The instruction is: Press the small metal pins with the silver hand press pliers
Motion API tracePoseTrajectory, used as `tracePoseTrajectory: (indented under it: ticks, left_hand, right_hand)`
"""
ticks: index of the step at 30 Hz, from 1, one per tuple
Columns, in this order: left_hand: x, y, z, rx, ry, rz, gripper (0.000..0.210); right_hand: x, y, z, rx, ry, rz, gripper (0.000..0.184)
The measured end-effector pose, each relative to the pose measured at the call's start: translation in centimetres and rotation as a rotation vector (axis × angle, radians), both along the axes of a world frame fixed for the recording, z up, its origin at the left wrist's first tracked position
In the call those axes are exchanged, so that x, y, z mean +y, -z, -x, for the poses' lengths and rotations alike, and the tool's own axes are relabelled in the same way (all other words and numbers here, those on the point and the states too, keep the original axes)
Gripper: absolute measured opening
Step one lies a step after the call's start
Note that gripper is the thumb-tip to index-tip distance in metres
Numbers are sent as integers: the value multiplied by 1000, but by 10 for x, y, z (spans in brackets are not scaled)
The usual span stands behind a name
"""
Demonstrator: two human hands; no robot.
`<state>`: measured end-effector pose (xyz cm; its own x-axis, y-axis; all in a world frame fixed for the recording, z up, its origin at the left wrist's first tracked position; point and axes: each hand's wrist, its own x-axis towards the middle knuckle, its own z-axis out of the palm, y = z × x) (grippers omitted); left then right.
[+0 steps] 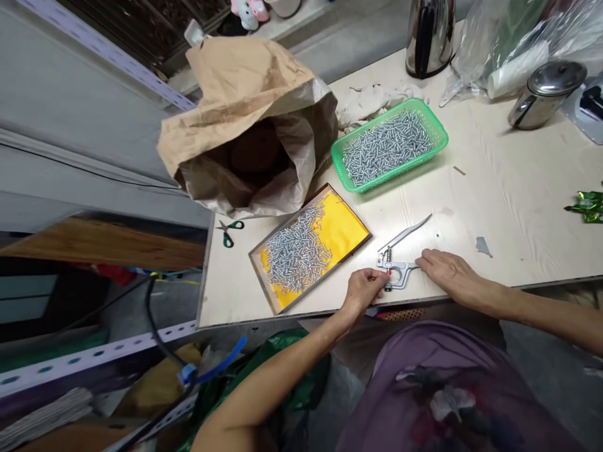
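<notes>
Silver-grey metal snap-fastener pliers [411, 265], one pair, lie near the front edge of the wooden tabletop [518, 188], between your two hands, with the upper lever raised. Your left hand [363, 290] is at the pliers' head, fingertips drawn inward beside a red part [389, 272]; you cannot tell whether they grip the head or a small piece, because the fingers cover the contact point. Your right hand [450, 271] lies palm down with its fingers over the handle end; its thumb is hidden, so you cannot tell how firmly it closes.

Two containers hold small silvery pieces: one green plastic basket [400, 170] and one shallow tray [346, 227] with a yellow base. The pieces are too small and numerous to count or identify exactly. One brown paper bag [245, 81] stands behind the tray; its interior is dark and its contents are unclear. One pair of scissors [226, 228] lies left of the tray, blades apart. At the rear, one kettle [431, 37] is cut off by the upper frame edge; one lidded metal mug [541, 103] is fully visible. Green foil [591, 204] is cut off at the right edge.
</notes>
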<state>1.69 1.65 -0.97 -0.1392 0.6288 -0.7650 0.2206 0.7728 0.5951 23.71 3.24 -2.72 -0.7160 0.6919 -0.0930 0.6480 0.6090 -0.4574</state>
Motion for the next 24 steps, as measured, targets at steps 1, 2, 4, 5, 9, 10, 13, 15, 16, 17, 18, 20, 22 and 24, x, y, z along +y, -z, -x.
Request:
tracePoseTrajectory:
  ticks: [1, 2, 4, 5, 9, 10, 13, 15, 16, 17, 18, 20, 22, 24]
  left_hand:
    - [0, -1, -1, 11, 3, 6, 13]
    - [0, -1, -2, 21, 8, 8, 12]
    - [0, -2, -3, 40, 27, 6, 12]
    - [1, -3, -3, 49, 40, 8, 13]
    - [4, -6, -5, 86, 82, 35, 15]
    - [4, -6, -5, 96, 91, 39, 15]
    - [4, -5, -5, 124, 126, 35, 13]
    - [4, -4, -3, 131, 144, 44, 13]
    - [4, -4, -3, 132, 150, 50, 14]
    - [5, -4, -2, 134, 157, 57, 14]
    - [6, -4, -2, 139, 167, 63, 14]
    - [8, -7, -2, 158, 195, 78, 14]
    - [11, -10, -3, 169, 224, 91, 15]
    - [13, -12, -4, 169, 243, 96, 16]
  right_hand:
    - [-2, 1, -3, 31, -8, -10, 37]
    - [-4, 2, -5, 66, -17, -26, 42]
    - [-7, 4, -9, 115, -28, -61, 50]
    - [-8, 6, -9, 122, -28, -69, 51]
    - [-6, 14, -6, 108, -33, -61, 42]
    - [-6, 16, -5, 100, -38, -59, 41]
    - [-6, 24, -7, 79, -36, -67, 43]
    - [-7, 25, -7, 71, -28, -83, 46]
    - [-7, 24, -6, 69, -24, -89, 47]
    - [-7, 22, -5, 66, -19, -95, 47]
    - [-7, 18, -2, 60, -10, -98, 46]
    - [-6, 9, 4, 34, 6, -94, 41]
    - [-2, 0, 8, -8, 5, -79, 32]
    - [6, -5, 7, -50, -5, -96, 23]
